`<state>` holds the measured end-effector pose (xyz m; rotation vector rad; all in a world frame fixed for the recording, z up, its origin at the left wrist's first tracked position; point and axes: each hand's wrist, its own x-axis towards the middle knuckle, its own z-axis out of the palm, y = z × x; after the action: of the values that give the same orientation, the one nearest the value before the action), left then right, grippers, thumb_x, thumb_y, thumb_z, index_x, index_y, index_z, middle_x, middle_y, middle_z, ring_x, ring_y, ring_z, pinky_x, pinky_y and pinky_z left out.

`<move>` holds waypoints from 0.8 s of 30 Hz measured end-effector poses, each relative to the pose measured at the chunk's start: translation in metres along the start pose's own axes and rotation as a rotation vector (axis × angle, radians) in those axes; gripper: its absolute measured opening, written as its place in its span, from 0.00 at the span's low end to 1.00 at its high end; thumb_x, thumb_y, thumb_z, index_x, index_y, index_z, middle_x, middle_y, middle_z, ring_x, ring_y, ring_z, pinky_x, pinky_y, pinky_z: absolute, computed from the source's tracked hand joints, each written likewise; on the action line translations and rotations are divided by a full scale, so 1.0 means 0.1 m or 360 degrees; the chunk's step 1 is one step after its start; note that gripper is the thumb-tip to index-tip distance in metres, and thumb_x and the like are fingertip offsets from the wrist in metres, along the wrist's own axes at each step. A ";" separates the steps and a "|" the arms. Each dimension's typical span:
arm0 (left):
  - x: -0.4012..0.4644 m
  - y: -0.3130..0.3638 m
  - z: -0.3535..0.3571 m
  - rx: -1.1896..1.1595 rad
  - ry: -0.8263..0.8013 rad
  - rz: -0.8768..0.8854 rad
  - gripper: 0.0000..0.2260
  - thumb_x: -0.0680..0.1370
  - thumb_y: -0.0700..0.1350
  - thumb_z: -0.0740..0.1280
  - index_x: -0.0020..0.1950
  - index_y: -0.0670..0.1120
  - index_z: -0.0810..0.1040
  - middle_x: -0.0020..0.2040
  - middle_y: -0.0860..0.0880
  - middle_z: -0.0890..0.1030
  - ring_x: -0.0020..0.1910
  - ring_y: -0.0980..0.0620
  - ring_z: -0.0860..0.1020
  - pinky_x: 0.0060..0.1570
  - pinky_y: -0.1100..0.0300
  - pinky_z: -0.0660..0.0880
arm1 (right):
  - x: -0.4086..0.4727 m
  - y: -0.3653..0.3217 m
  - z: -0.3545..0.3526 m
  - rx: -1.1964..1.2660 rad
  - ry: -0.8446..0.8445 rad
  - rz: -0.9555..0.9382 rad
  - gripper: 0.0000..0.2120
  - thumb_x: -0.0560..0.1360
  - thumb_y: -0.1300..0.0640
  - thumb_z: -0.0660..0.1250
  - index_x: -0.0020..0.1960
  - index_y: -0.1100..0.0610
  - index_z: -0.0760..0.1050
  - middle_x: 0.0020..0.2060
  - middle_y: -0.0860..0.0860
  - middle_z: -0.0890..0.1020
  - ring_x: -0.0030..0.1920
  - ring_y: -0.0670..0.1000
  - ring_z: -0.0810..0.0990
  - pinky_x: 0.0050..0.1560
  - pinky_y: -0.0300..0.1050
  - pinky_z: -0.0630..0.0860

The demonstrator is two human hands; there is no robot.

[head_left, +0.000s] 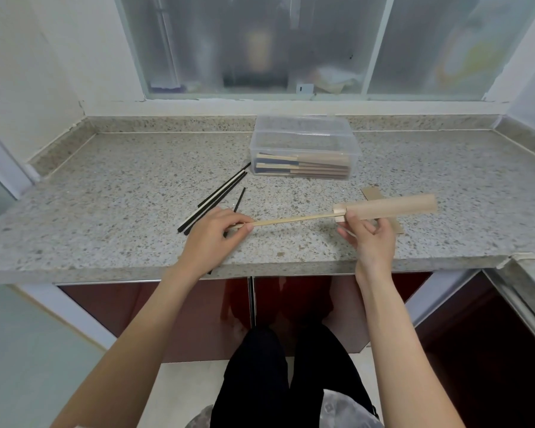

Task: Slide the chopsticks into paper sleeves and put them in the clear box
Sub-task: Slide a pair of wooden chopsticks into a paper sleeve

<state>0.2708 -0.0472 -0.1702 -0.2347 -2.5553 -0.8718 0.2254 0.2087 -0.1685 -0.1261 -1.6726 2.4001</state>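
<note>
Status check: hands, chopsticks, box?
Left hand pinches wooden chopsticks; right hand holds paper sleeve. Tips just entering. Clear box open, path unobstructed.

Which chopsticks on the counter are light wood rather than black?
The wooden pair held in the left hand, its tip entering the sleeve held by the right hand. The loose chopsticks on the counter are black.

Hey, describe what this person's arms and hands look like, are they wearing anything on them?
Both arms are bare up to where the frame cuts them off: no sleeves show. The left hand and right hand have no gloves, and no rings, watch or bracelets show on the fingers or wrists. Nails look short and unpainted. Below, dark trousers are visible.
</note>
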 end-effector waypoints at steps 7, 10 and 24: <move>-0.03 -0.04 0.00 -0.0021 0.0043 -0.0015 0.16 0.75 0.60 0.60 0.52 0.54 0.82 0.43 0.54 0.81 0.45 0.56 0.74 0.46 0.58 0.72 | -0.02 -0.03 -0.02 0.0007 -0.0033 0.0150 0.06 0.78 0.60 0.65 0.50 0.61 0.78 0.42 0.53 0.83 0.40 0.47 0.83 0.43 0.38 0.81; -0.03 -0.04 0.00 0.0002 0.0063 0.0005 0.17 0.75 0.60 0.59 0.51 0.54 0.82 0.43 0.54 0.81 0.45 0.55 0.74 0.46 0.57 0.72 | -0.03 -0.06 -0.03 -0.0001 -0.0049 0.0181 0.05 0.77 0.60 0.65 0.48 0.61 0.78 0.43 0.55 0.83 0.40 0.48 0.84 0.44 0.38 0.81; -0.06 0.01 0.01 0.0075 0.0156 0.0119 0.10 0.77 0.53 0.65 0.52 0.52 0.83 0.41 0.56 0.80 0.42 0.58 0.71 0.43 0.64 0.70 | -0.06 -0.12 -0.03 0.0188 -0.0006 0.0277 0.06 0.78 0.60 0.65 0.46 0.57 0.79 0.39 0.48 0.85 0.41 0.46 0.83 0.47 0.40 0.81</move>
<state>0.2755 -0.0459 -0.1733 -0.2645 -2.4568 -0.7750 0.2334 0.2141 -0.1582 -0.2584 -1.5761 2.6202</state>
